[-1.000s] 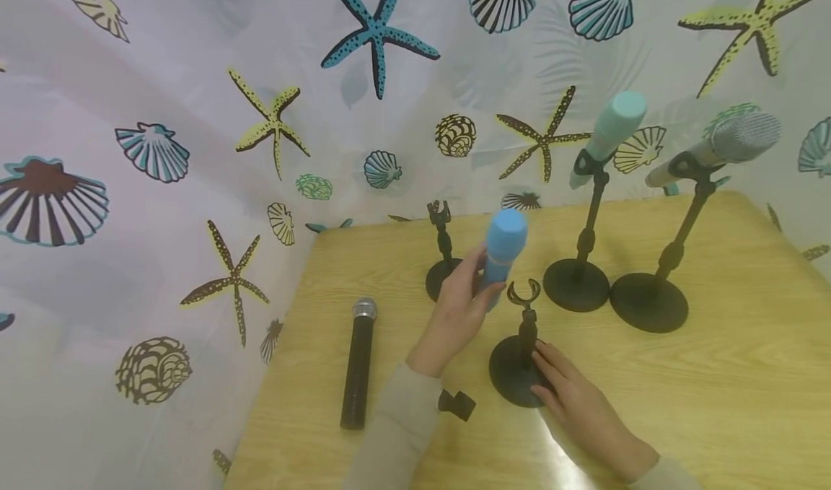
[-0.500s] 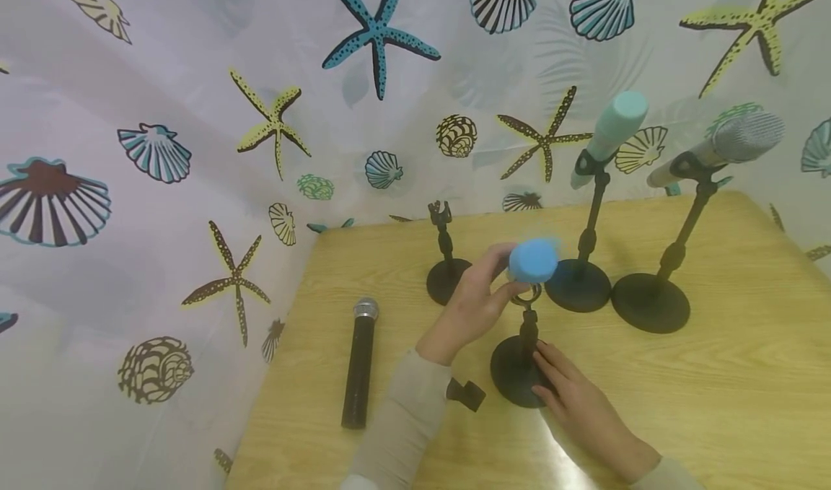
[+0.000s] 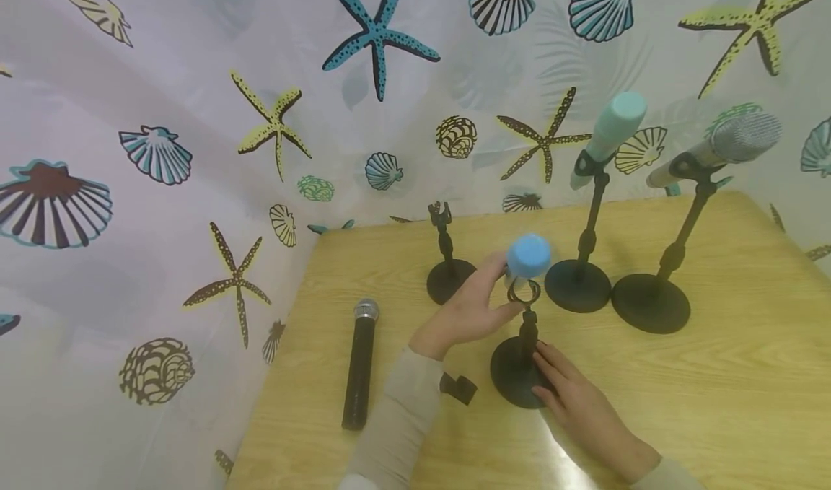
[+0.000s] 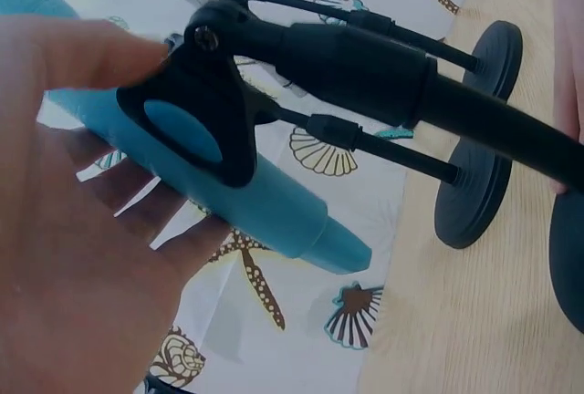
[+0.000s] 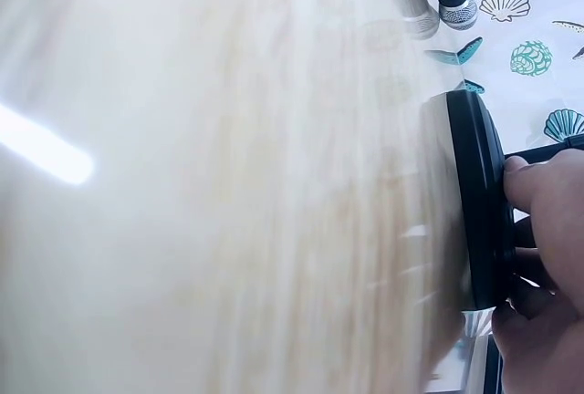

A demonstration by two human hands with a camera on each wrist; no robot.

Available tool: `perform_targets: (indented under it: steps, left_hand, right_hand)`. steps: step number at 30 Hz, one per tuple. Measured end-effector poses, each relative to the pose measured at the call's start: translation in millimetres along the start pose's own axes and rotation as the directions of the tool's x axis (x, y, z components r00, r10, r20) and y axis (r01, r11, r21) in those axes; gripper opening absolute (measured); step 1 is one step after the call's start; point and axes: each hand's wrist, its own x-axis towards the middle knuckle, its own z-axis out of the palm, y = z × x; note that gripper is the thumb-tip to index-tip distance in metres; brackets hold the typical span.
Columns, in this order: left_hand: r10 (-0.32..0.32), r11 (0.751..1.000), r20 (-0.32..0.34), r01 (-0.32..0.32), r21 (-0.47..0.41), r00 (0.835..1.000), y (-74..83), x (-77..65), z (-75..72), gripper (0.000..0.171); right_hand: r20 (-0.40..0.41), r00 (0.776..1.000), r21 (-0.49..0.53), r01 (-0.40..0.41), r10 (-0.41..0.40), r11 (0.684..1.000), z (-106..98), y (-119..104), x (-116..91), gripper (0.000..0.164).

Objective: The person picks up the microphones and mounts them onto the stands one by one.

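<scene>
My left hand (image 3: 464, 309) holds a blue microphone (image 3: 529, 254) at the open-ended clip of a short black microphone stand (image 3: 513, 374). In the left wrist view the microphone (image 4: 283, 216) lies behind the ring-shaped clip (image 4: 248, 143), overlapped by it. The fingers pass behind its body there, while the thumb (image 4: 100, 52) is right at the clip. My right hand (image 3: 578, 403) grips the stand's round base, its fingers close to the post. Seen from the right wrist, the base (image 5: 476, 202) appears edge-on with thumb and fingers on its upper side.
A mint microphone (image 3: 617, 125) and a silver one (image 3: 740, 140) sit on stands at the right. Behind my left hand stands another stand (image 3: 444, 245) with a bare clip. A black microphone (image 3: 359, 367) and a small black piece (image 3: 459, 387) lie on the wooden table (image 3: 305, 374).
My left hand has brought the blue microphone rightward to the clip, tipping its head toward the camera, then shifted slightly back. The right hand has stayed on the base.
</scene>
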Motion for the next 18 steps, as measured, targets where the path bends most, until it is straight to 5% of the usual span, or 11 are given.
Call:
perform_targets:
  steps: [5,11,18]
  left_hand:
    - [-0.009,0.999,0.042,0.007,0.039,0.999,-4.2,3.3,4.6,0.079]
    - [-0.054,0.984,-0.026,0.057,0.171,0.998,-1.0,6.9,9.0,0.083]
    - [0.003,0.974,-0.058,0.010,0.228,0.998,-3.5,6.8,8.7,0.075]
  right_hand:
    - [-0.012,1.000,-0.002,0.002,-0.002,1.000,0.3,0.3,0.1,0.055]
    - [0.008,1.000,-0.001,0.000,0.000,1.000,-0.8,-2.6,0.3,0.054]
    - [0.023,1.000,-0.005,-0.004,0.004,1.000,-1.8,-3.4,-0.1,0.054]
